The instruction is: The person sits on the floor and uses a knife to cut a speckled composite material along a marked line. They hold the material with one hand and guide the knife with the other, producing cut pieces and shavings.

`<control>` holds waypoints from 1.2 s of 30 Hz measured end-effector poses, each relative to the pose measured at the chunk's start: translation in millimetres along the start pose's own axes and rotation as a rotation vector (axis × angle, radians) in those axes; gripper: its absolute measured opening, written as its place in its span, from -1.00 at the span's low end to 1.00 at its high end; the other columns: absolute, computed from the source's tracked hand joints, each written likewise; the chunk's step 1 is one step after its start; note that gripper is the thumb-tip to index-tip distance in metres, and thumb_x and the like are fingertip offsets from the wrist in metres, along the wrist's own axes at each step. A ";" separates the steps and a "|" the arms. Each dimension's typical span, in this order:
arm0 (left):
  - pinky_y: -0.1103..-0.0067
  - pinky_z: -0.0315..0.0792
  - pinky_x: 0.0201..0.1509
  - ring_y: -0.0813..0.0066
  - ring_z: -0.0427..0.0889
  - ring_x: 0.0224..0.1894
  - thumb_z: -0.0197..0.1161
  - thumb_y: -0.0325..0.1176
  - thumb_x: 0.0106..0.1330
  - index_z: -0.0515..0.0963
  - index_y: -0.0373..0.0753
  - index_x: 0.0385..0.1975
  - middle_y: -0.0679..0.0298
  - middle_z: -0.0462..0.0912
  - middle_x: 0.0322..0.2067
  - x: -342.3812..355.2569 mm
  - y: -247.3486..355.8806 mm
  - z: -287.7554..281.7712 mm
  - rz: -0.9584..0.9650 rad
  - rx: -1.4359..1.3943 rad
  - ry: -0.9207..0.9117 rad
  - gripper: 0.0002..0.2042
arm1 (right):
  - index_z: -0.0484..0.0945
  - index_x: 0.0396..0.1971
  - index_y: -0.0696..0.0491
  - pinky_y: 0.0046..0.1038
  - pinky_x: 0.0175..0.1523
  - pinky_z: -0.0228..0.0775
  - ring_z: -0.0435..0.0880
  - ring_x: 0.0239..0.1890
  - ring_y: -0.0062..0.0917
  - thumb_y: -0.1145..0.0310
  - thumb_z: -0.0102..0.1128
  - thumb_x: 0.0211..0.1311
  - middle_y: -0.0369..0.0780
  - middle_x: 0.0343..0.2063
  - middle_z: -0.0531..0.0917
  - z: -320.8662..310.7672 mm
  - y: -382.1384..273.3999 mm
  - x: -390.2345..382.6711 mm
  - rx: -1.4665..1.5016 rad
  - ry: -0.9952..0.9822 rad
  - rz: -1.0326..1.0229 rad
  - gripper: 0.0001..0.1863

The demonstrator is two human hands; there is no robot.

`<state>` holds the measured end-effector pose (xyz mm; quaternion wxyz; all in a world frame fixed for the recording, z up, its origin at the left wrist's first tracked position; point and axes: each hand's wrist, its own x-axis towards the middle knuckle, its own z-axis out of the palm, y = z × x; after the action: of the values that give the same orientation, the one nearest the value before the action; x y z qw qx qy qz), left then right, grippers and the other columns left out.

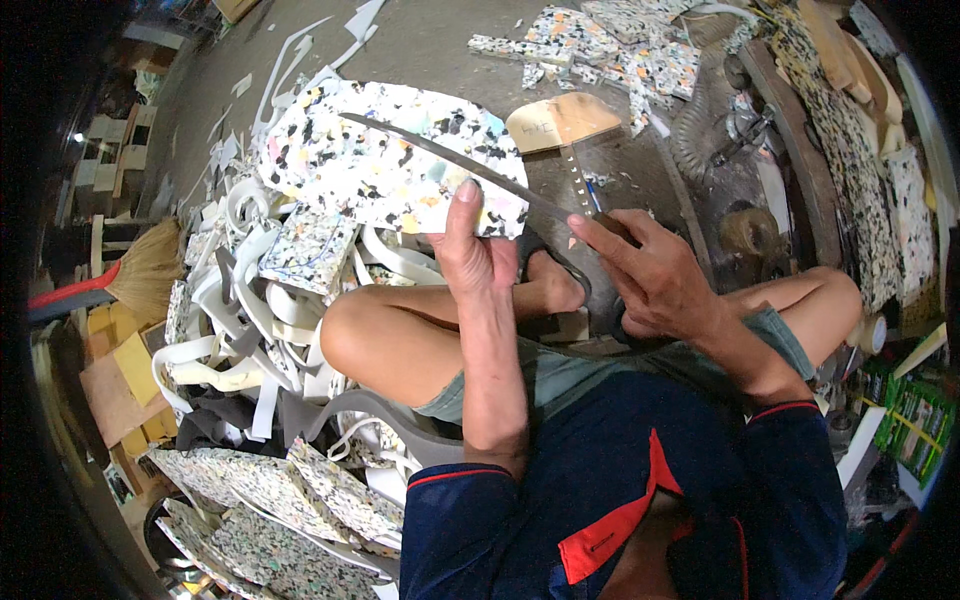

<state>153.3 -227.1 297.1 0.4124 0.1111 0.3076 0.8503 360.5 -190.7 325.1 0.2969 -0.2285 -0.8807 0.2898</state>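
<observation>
My left hand grips the near right edge of a speckled foam sheet, thumb on top and fingers beneath. The sheet is white with black and coloured flecks and is held up in front of me. In my right hand is a long thin knife, its handle mostly hidden by the fingers and the index finger stretched along it. The blade slants up and left across the face of the sheet, past my left thumb. Whether the edge bites into the foam I cannot tell.
White and grey foam offcuts pile up on my left, near a straw broom. Ahead lie a rounded wooden template, a ruler and foam scraps. A tape roll and long foam slabs stand right.
</observation>
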 end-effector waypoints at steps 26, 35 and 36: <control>0.31 0.56 0.25 0.27 0.64 0.12 0.21 -0.58 0.35 0.37 -0.36 0.27 0.10 0.62 0.09 -20.6 -7.0 7.7 -0.122 -0.139 0.005 -0.53 | 0.49 0.28 -0.12 -0.25 -0.18 0.57 0.67 -0.21 -0.14 0.45 0.26 0.16 -0.05 -0.18 0.62 -44.9 8.2 -19.2 -0.229 -0.101 -0.004 -0.39; 0.28 0.55 0.28 0.23 0.62 0.15 0.21 -0.59 0.33 0.34 -0.33 0.30 0.10 0.59 0.11 -25.6 -7.2 17.4 -0.080 -0.038 -0.058 -0.49 | 0.47 0.32 -0.11 -0.23 -0.12 0.54 0.65 -0.17 -0.14 0.62 0.24 0.17 -0.01 -0.14 0.60 -44.2 5.8 -4.1 -0.206 -0.162 0.047 -0.33; 0.29 0.56 0.27 0.24 0.62 0.15 0.21 -0.59 0.32 0.33 -0.33 0.31 0.10 0.59 0.12 -26.6 -8.8 17.1 -0.062 -0.020 -0.023 -0.48 | 0.47 0.32 -0.11 -0.23 -0.12 0.54 0.65 -0.17 -0.13 0.62 0.25 0.16 -0.01 -0.13 0.60 -46.0 9.2 -14.5 -0.198 -0.139 0.041 -0.32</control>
<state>183.3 -236.1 306.9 0.4430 0.1073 0.2976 0.8389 403.3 -175.1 343.6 0.2050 -0.2537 -0.9187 0.2225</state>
